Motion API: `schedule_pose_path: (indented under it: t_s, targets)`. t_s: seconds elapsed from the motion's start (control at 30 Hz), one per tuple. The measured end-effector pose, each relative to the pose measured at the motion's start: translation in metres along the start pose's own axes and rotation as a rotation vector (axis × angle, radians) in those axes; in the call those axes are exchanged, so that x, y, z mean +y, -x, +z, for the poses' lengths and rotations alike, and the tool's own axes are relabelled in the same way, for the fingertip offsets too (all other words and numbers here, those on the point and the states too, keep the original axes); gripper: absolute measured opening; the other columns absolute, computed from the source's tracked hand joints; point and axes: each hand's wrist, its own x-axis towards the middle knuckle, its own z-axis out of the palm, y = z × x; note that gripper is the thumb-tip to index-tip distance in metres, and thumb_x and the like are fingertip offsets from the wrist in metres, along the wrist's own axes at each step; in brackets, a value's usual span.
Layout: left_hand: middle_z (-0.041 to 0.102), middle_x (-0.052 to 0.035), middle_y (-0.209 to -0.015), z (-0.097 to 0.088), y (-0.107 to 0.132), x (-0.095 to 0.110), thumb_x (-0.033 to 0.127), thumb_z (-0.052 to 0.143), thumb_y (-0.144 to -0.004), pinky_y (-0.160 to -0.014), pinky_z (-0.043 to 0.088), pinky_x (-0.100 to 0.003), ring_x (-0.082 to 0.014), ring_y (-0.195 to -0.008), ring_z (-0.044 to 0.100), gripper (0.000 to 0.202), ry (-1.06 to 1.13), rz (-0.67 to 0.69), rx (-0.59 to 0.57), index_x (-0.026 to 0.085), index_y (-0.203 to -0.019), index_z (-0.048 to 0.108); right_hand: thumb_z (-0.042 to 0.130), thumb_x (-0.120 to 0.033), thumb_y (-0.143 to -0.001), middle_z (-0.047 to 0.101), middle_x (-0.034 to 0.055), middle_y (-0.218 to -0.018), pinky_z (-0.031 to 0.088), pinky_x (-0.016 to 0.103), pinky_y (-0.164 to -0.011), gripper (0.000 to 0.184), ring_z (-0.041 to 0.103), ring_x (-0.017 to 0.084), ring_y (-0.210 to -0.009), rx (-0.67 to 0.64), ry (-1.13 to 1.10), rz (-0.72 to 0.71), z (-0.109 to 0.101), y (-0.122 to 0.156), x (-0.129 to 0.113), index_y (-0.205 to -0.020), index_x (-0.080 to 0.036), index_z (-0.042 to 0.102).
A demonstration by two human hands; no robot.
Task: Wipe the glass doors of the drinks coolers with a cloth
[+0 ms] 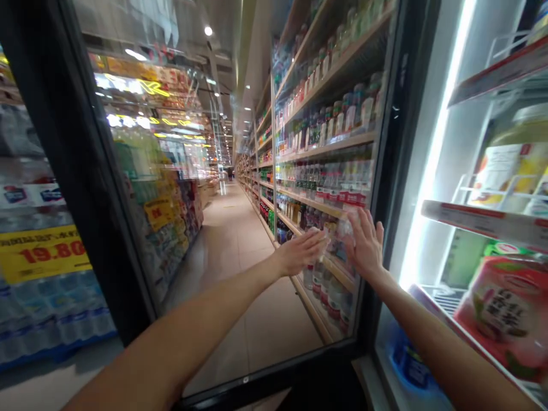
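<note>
A glass fridge door point(240, 240) in a black frame stands swung open in front of me. Both my arms reach out to its right side. My left hand point(302, 252) lies against the glass with its fingers stretched out and pointing right. Close beside it, my right hand point(365, 246) presses flat on the glass near the door's right frame point(387, 171), fingers spread and pointing up. Neither hand holds anything that I can make out. Something pale shows between the fingertips, blurred into the bottles behind the glass.
The lit fridge interior point(432, 171) is at the right, with wire shelves, a juice bottle point(509, 160) and red-pink packs point(509, 314). A long shop aisle point(233, 228) and drink shelves point(325, 148) show through the glass. Water packs under a yellow price sign point(43, 251) stand at the left.
</note>
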Motion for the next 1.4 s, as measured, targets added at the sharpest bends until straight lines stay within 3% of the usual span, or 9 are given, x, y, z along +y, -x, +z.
schedule_pose_path:
  t_s: [0.23, 0.47, 0.63, 0.73, 0.8, 0.97, 1.13, 1.3, 1.4]
  targets:
    - [0.033, -0.0106, -0.144, -0.036, 0.046, -0.033, 0.017, 0.04, -0.086, -0.111, 0.026, -0.046, -0.0267, -0.136, 0.021, 0.043, -0.131, -0.187, 0.036, 0.014, -0.129, 0.041, 0.038, -0.029, -0.088, 0.034, 0.0131, -0.143, 0.02, 0.051, -0.107, 0.049, 0.025, 0.025, -0.135, 0.024, -0.108, -0.013, 0.014, -0.004, -0.048, -0.136, -0.02, 0.034]
    - [0.038, -0.0035, -0.142, -0.057, 0.126, -0.016, 0.023, 0.041, -0.085, -0.112, 0.027, -0.035, -0.0208, -0.133, 0.029, 0.044, -0.082, 0.121, -0.129, 0.015, -0.128, 0.044, 0.041, -0.025, -0.087, 0.034, 0.0134, -0.143, 0.02, 0.05, -0.107, 0.051, 0.026, 0.025, -0.135, 0.029, -0.172, -0.137, 0.018, -0.017, -0.091, -0.137, -0.021, 0.032]
    - [0.037, -0.0076, -0.142, -0.086, 0.165, -0.038, 0.023, 0.045, -0.086, -0.112, 0.022, -0.044, -0.0252, -0.136, 0.023, 0.045, -0.225, -0.31, -0.034, 0.019, -0.131, 0.041, 0.041, -0.025, -0.088, 0.037, 0.0151, -0.141, 0.021, 0.051, -0.106, 0.045, 0.026, 0.025, -0.135, 0.05, -0.204, -0.174, 0.021, -0.014, -0.117, -0.133, -0.019, 0.037]
    - [0.039, -0.0025, -0.141, -0.091, 0.185, -0.033, 0.025, 0.045, -0.087, -0.113, 0.018, -0.039, -0.0207, -0.136, 0.023, 0.042, -0.238, -0.263, -0.07, 0.024, -0.129, 0.043, 0.04, -0.023, -0.087, 0.039, 0.0138, -0.14, 0.02, 0.05, -0.107, 0.047, 0.026, 0.024, -0.135, 0.04, -0.238, -0.242, 0.021, -0.016, -0.132, -0.134, -0.02, 0.036]
    - [0.04, -0.0006, -0.141, -0.094, 0.192, -0.037, 0.027, 0.044, -0.088, -0.114, 0.018, -0.037, -0.0191, -0.136, 0.022, 0.042, -0.262, -0.267, -0.071, 0.026, -0.13, 0.043, 0.04, -0.023, -0.087, 0.037, 0.0132, -0.141, 0.019, 0.05, -0.108, 0.048, 0.025, 0.024, -0.135, 0.038, -0.253, -0.258, 0.021, -0.021, -0.139, -0.134, -0.021, 0.035]
    - [0.034, -0.0093, -0.144, -0.101, 0.195, -0.058, 0.027, 0.048, -0.086, -0.11, 0.023, -0.045, -0.0257, -0.139, 0.01, 0.046, -0.399, -0.751, 0.157, 0.024, -0.132, 0.04, 0.043, -0.025, -0.087, 0.034, 0.0144, -0.142, 0.02, 0.049, -0.107, 0.047, 0.026, 0.026, -0.135, 0.083, -0.269, -0.229, 0.017, -0.035, -0.152, -0.133, -0.02, 0.036]
    - [0.043, -0.003, -0.139, -0.095, 0.212, -0.028, 0.027, 0.052, -0.084, -0.112, 0.022, -0.037, -0.0206, -0.138, 0.013, 0.044, -0.302, -0.478, 0.046, 0.026, -0.127, 0.046, 0.041, -0.021, -0.086, 0.037, 0.0123, -0.141, 0.022, 0.05, -0.106, 0.05, 0.028, 0.025, -0.134, 0.089, -0.309, -0.267, 0.014, -0.034, -0.156, -0.136, -0.023, 0.033]
    - [0.027, -0.0089, -0.147, -0.096, 0.219, -0.041, 0.024, 0.052, -0.084, -0.108, 0.028, -0.048, -0.0268, -0.138, 0.014, 0.055, -0.428, -0.808, 0.229, 0.027, -0.135, 0.034, 0.041, -0.022, -0.086, 0.035, 0.0119, -0.143, 0.023, 0.05, -0.106, 0.051, 0.029, 0.026, -0.133, 0.064, -0.297, -0.218, 0.017, -0.039, -0.154, -0.136, -0.023, 0.034]
    - [0.03, -0.0078, -0.146, -0.091, 0.225, -0.031, 0.025, 0.051, -0.083, -0.108, 0.028, -0.047, -0.0266, -0.137, 0.016, 0.054, -0.385, -0.717, 0.172, 0.027, -0.135, 0.035, 0.041, -0.022, -0.085, 0.034, 0.0114, -0.143, 0.022, 0.05, -0.106, 0.052, 0.028, 0.026, -0.134, 0.06, -0.292, -0.218, 0.017, -0.041, -0.153, -0.137, -0.023, 0.033]
